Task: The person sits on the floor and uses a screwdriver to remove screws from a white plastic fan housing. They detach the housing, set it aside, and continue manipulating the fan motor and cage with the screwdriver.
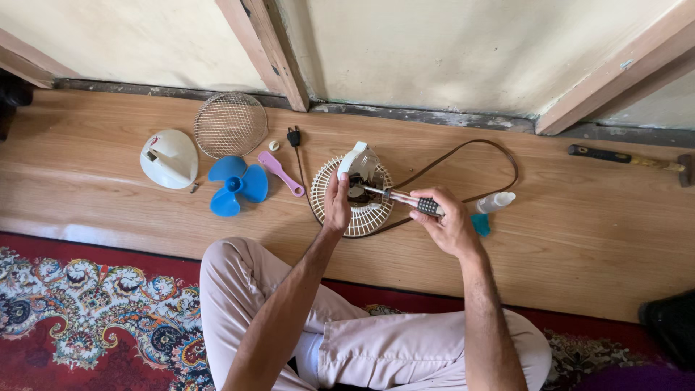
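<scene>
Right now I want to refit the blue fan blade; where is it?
In the head view the blue fan blade lies on the wooden floor, left of the left hand, between the white dome cover and the pink tool.

Wood-look plank floor [579, 239] across the middle. Cream wall [434, 51] at 12 o'clock with bare wooden battens [264, 51]. Red patterned rug [87, 318] at 7 o'clock. Daylight, soft shadows.

Blue fan blade [237, 186]. White round base [169, 158]. Cream ribbed grille [352, 197]; silver wire-mesh guard [230, 124]. Pink flat tool [281, 173]. Dark brown cord [470, 148]. Clear small bottle [496, 203], turquoise cap [481, 224]. Light wood-grain floor [579, 239]. Red rug [87, 318], floral pattern in white and navy. Beige trousers [376, 347].
</scene>
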